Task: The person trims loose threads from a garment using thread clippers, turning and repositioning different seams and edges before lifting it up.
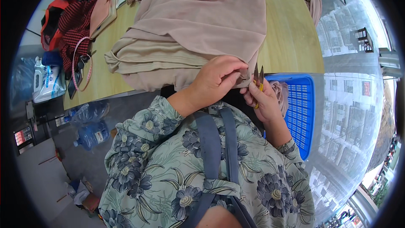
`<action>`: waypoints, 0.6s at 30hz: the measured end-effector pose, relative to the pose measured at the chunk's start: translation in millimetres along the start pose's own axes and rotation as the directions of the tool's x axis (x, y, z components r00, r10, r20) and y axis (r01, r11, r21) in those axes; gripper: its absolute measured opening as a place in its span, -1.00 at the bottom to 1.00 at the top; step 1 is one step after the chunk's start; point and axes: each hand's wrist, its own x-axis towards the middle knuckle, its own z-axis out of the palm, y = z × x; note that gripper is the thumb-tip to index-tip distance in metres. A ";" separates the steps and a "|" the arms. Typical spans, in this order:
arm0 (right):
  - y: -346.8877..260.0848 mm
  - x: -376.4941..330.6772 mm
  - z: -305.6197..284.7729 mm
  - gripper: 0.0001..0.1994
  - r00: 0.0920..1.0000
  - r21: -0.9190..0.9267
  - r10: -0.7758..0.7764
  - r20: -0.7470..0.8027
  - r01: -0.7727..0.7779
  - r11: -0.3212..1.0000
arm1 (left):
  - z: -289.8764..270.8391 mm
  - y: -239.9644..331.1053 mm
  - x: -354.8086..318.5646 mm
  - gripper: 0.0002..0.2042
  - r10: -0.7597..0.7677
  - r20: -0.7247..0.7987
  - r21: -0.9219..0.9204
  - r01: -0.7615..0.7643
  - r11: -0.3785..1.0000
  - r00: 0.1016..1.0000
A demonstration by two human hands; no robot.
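Observation:
A large pile of folded dusty-pink cloth (pixel 202 17) lies on the wooden table in front of me, with beige layers showing along its near left side. At its near right corner, my left hand (pixel 215 78) pinches the edge of the cloth between thumb and fingers. Just beside it, my right hand (pixel 265 97) is closed around small yellow-handled thread snips (pixel 259 80). The two dark blades point away from me and stand slightly apart, close to the cloth's corner. What lies right under my left fingertips is partly hidden.
A blue plastic basket (pixel 300 114) with pink cloth in it stands right of my right hand, below the table (pixel 291 29). At the left are a pink measuring tape (pixel 76 55), notebook (pixel 101 13), striped red-black cloth (pixel 75 23), white jug (pixel 48 80) and large water bottles (pixel 92 135).

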 end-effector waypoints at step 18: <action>1.7 9.3 -4.4 -0.82 0.993 0.122 0.110 -0.053 -0.103 0.987 | 20.2 -4.8 -13.6 -0.82 0.262 0.128 0.448 -0.292 0.845 0.956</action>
